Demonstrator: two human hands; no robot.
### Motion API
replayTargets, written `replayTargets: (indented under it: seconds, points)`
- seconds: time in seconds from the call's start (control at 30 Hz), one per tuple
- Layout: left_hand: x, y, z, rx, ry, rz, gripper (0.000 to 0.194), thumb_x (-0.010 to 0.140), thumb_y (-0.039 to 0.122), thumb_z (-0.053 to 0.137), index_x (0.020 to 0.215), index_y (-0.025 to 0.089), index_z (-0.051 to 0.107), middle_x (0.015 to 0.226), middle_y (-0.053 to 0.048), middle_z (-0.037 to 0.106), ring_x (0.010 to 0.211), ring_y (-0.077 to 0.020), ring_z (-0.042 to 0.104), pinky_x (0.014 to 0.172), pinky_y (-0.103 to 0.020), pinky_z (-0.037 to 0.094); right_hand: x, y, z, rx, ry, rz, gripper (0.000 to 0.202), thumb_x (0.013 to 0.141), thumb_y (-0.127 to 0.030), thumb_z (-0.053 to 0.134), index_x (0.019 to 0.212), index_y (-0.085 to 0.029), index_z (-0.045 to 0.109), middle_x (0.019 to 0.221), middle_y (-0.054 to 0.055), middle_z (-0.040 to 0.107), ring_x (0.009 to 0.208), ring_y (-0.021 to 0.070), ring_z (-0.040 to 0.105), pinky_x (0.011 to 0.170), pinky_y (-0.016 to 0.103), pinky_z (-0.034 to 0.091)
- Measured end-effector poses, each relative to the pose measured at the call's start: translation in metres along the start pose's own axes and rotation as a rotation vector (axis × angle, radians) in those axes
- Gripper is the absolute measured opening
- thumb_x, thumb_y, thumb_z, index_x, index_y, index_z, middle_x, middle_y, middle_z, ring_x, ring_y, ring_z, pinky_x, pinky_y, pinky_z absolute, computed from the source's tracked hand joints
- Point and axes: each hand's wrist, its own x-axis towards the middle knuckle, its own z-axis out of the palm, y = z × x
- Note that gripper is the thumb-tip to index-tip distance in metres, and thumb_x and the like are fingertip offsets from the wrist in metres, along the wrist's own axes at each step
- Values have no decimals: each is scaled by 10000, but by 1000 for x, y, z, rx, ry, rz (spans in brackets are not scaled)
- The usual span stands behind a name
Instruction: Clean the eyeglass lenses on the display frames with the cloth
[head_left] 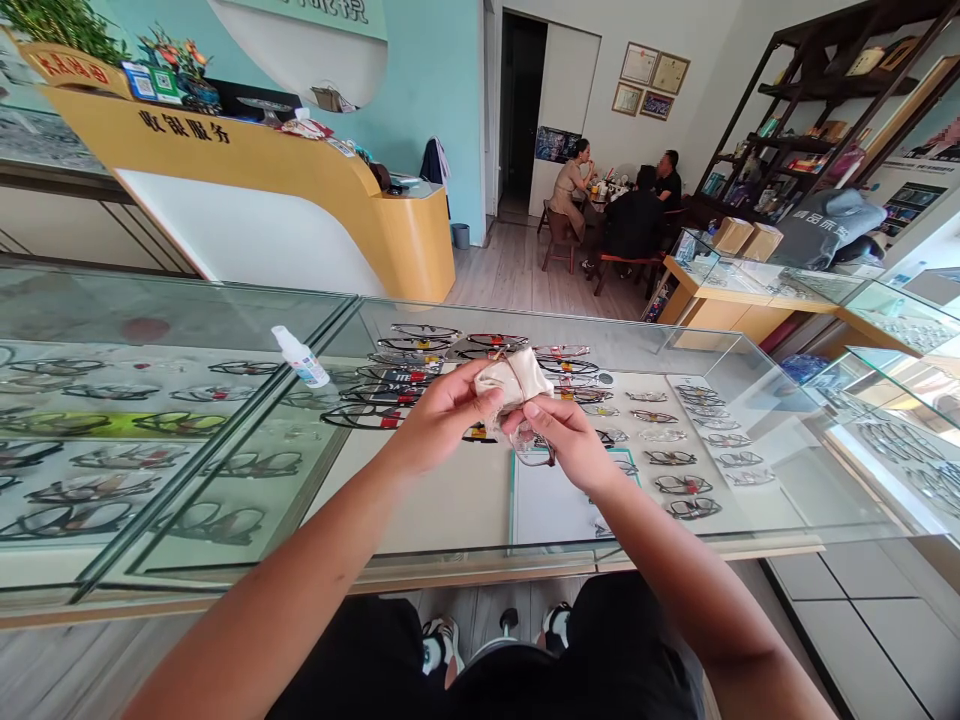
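**Here, a pale cloth (534,370) and a pair of glasses (534,452) meet between two bare hands**

Both are held up over the glass-topped counter (431,515), near the centre of the view; the left hand (450,415) pinches the cloth from nine o'clock, its thumb pressed against the near side; the right hand (574,440) comes in from four o'clock, thumb and fingers closed on the glasses, with a lens hanging just below the bunched cloth; the exact hold of the hidden fingers I cannot tell.

Around the hands, a white bottle (301,358) with a printed label stands on the counter between nine and ten o'clock; dark display frames (379,416) lie in stacked rows at ten o'clock, and more frames (684,485) run in columns between three and four o'clock; a white panel (551,515) with a teal edge lies at about five o'clock.

Farther off, a yellow reception desk (409,240) with dark lettering curves across ten o'clock; three seated people (634,225) gather at one o'clock; two cardboard boxes (746,240) sit at two o'clock, and a dark wooden shelf unit (806,90) leans into view beyond them.
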Motion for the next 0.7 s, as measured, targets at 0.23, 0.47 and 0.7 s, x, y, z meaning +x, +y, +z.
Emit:
replayTargets:
  seconds: [0.23,0.47,0.7]
  points:
    - [-3,3,14,-3,40,19,407,903,468,901,1122,193,697,783,16,688,632,-117,592,613,-242,499,2,3,5,12,-81,0,575,1004,-737,667,924,-203,862,851,50,751,809,184,630,817,332,525]
    - [-1,-6,10,-48,121,35,362,973,540,809,940,195,703,673,40,587,552,-109,525,552,-248,430,-2,1,7,-23,-128,5,587,1026,-731,636,929,-202,869,911,64,797,808,176,630,819,326,537]
    - [-2,2,5,-107,18,-40,441,931,536,853,1168,181,739,908,-40,728,759,-170,654,688,-276,518,-2,-6,2,13,-70,-1,542,1032,-688,662,914,-198,860,924,72,812,819,181,646,839,334,538]
